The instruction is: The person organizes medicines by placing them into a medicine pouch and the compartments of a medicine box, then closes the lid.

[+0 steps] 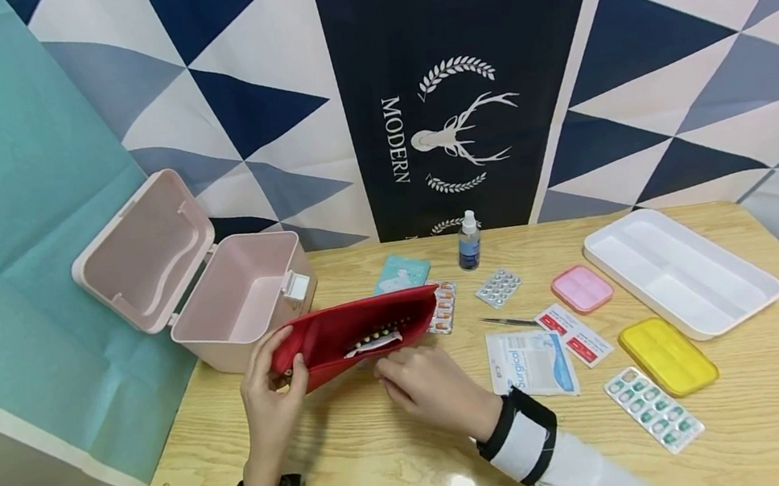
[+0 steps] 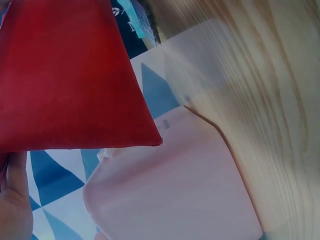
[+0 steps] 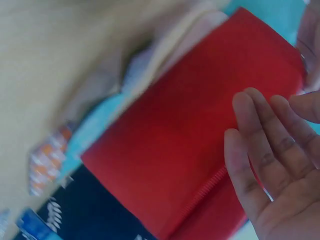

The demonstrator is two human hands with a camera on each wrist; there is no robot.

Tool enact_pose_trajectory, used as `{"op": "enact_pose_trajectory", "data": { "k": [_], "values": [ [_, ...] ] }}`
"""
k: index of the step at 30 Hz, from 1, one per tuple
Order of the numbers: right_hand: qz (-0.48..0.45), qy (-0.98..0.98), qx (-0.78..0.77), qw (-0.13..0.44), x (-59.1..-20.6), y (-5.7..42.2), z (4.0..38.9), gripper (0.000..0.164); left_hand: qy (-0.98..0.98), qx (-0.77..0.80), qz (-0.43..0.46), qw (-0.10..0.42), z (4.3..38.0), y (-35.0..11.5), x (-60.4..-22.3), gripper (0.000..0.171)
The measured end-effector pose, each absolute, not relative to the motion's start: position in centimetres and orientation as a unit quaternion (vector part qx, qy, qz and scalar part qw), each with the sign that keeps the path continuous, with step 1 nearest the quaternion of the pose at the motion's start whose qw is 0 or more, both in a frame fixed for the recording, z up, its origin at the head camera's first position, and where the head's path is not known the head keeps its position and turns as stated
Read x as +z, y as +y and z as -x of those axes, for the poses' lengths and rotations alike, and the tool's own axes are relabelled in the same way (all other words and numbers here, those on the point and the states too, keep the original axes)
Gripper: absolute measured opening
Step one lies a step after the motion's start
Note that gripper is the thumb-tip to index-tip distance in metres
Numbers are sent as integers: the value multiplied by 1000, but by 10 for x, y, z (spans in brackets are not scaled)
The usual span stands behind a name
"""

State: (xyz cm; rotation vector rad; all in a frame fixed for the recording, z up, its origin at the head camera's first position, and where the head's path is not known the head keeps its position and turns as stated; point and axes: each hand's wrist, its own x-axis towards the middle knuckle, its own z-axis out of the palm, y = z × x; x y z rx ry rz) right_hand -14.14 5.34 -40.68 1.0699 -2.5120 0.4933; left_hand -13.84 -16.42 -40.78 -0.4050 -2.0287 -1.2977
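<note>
A red zip pouch (image 1: 362, 319) is held up over the table, its mouth gaping. Inside lie a pill blister strip (image 1: 389, 330) and a white packet (image 1: 375, 345). My left hand (image 1: 271, 383) grips the pouch's left end, thumb on the near side. Beside the pouch's near edge is my right hand (image 1: 436, 387). In the right wrist view its fingers (image 3: 267, 145) are loosely bent and overlap the red fabric near the zipper, with nothing held in them. The left wrist view shows the pouch's flat outer side (image 2: 70, 80).
A pink lidded box (image 1: 238, 294) stands open at left. Behind the pouch are a teal packet (image 1: 402, 272), orange capsules (image 1: 444, 307) and a spray bottle (image 1: 469, 241). Rightward lie a surgical packet (image 1: 530, 363), tweezers (image 1: 510, 321), a yellow pill case (image 1: 668, 355) and a white tray (image 1: 685, 271).
</note>
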Motion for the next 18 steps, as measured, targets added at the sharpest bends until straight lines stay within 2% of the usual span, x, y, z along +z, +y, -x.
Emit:
{"op": "enact_pose_trajectory", "data": {
  "k": [6, 14, 18],
  "values": [
    [-367, -903, 166, 153, -432, 53, 150, 8, -789, -489, 137, 347, 133, -160, -394, 38],
    [-355, -910, 146, 156, -455, 49, 175, 3, -783, -498, 107, 358, 147, -173, -416, 41],
    [-351, -916, 133, 142, -459, 43, 186, 14, -779, -502, 99, 364, 150, -175, -419, 41]
  ]
}}
